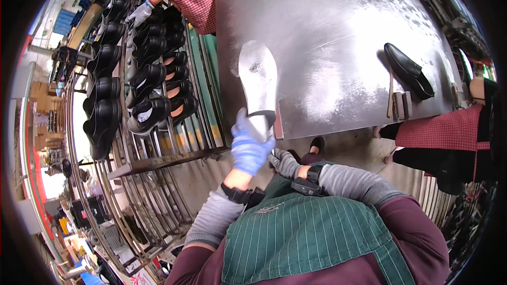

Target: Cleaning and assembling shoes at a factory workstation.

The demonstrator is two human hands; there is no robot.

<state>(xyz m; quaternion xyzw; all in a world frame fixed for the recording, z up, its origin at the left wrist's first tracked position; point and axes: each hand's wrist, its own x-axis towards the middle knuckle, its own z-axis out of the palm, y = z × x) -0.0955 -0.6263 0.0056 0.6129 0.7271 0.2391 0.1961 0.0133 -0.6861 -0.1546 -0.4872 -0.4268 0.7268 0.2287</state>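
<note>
In the head view, my left hand (252, 148), in a blue and white glove, grips the near end of a shoe sole (259, 74). Its pale, shiny face is turned up, and a dark band crosses it near my fingers. The toe end points away from me over the left edge of the metal table (311, 95). Just right of the left hand and lower, below the table's front edge, is my right hand (286, 163) in a grey glove. Its fingers are curled together; anything inside them is hidden.
Several black shoes (105, 92) line a metal rack (142, 166) on my left. Another person's gloved hand (141, 15) touches the rack's far end. A black loafer (406, 68) lies on the table's right, beside a brush-like tool (401, 103). Someone in a checked apron (438, 129) is at right.
</note>
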